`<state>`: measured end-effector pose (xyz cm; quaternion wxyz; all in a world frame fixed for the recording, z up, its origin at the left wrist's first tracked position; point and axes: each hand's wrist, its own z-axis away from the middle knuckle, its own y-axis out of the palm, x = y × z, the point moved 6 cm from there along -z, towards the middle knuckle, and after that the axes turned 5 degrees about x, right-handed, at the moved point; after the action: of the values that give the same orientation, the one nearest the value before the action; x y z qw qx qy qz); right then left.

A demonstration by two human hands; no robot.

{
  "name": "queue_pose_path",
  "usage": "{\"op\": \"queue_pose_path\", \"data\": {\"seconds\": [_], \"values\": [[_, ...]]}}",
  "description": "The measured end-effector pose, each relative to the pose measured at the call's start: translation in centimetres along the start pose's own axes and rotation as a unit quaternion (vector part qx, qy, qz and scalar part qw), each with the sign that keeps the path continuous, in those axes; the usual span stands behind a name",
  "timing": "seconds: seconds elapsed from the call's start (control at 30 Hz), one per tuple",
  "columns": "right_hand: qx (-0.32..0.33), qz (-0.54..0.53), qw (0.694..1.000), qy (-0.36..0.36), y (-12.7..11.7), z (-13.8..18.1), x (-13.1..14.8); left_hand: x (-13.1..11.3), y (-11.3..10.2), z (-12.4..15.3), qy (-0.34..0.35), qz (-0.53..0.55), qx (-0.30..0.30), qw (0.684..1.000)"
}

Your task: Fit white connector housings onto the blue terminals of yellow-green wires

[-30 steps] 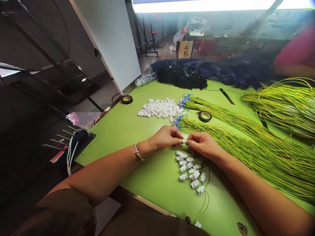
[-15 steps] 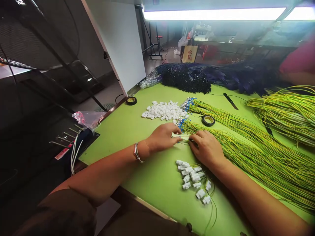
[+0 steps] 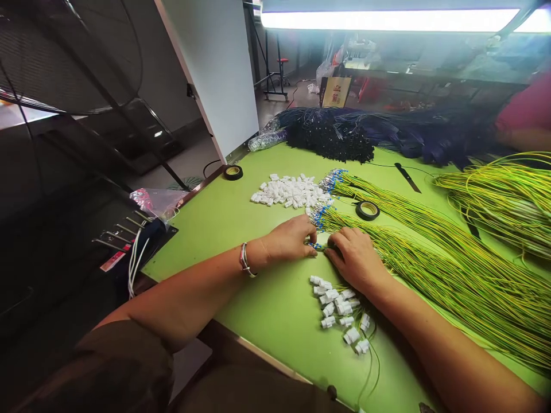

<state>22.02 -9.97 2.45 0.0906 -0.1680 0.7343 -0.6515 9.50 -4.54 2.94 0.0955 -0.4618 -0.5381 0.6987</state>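
Observation:
My left hand (image 3: 291, 238) is curled at the blue and silver tipped ends of a few wires (image 3: 316, 246), with its thumb and fingertips closed about them. Just to the right, my right hand (image 3: 356, 257) has its fingers bent down onto the same yellow-green wires, partly hiding them. Behind both hands lies a long bundle of yellow-green wires (image 3: 434, 275) with crimped terminals (image 3: 319, 217) at its left end. Loose white connector housings (image 3: 286, 190) form a pile beyond my left hand. Nearer to me are several white connectors with wires attached (image 3: 344, 307).
Tape rolls lie on the green table (image 3: 193, 252): one black roll (image 3: 367, 210) beside the wires, another roll (image 3: 233, 172) at the left edge. A dark blade-like tool (image 3: 407, 177), dark cables (image 3: 331, 140) and coiled yellow-green wires (image 3: 508, 201) occupy the back and right. A white panel (image 3: 215, 74) stands left.
My left thumb and fingers have come closer together around the blue-tipped wire ends, which now show more clearly. My right hand has shifted slightly left. The whole view has shifted a little.

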Motion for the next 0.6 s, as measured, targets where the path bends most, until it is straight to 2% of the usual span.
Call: {"op": "queue_pose_path", "data": {"seconds": [0.07, 0.17, 0.3, 0.37, 0.5, 0.6], "values": [[-0.003, 0.007, 1.000, -0.012, -0.1, 0.0, 0.2, 0.4, -0.3, -0.2, -0.017, 0.059, -0.007, 0.998], [-0.055, -0.054, 0.996, -0.037, -0.8, 0.3, 0.2, 1.6, -1.2, -0.5, -0.065, 0.166, -0.068, 0.982], [-0.172, -0.188, 0.965, -0.054, -2.1, 1.0, -0.9, 3.0, -2.6, -0.4, -0.103, 0.237, -0.162, 0.952], [-0.195, -0.247, 0.949, -0.025, -2.1, 1.2, -1.6, 3.3, -3.0, -0.3, -0.107, 0.242, -0.186, 0.946], [-0.168, -0.338, 0.924, 0.063, -0.9, 1.0, -2.8, 2.8, -2.9, -0.2, -0.089, 0.242, -0.188, 0.948], [-0.136, -0.337, 0.929, 0.068, -0.3, 0.4, -2.7, 1.6, -1.9, -0.3, -0.067, 0.211, -0.127, 0.967]]}}
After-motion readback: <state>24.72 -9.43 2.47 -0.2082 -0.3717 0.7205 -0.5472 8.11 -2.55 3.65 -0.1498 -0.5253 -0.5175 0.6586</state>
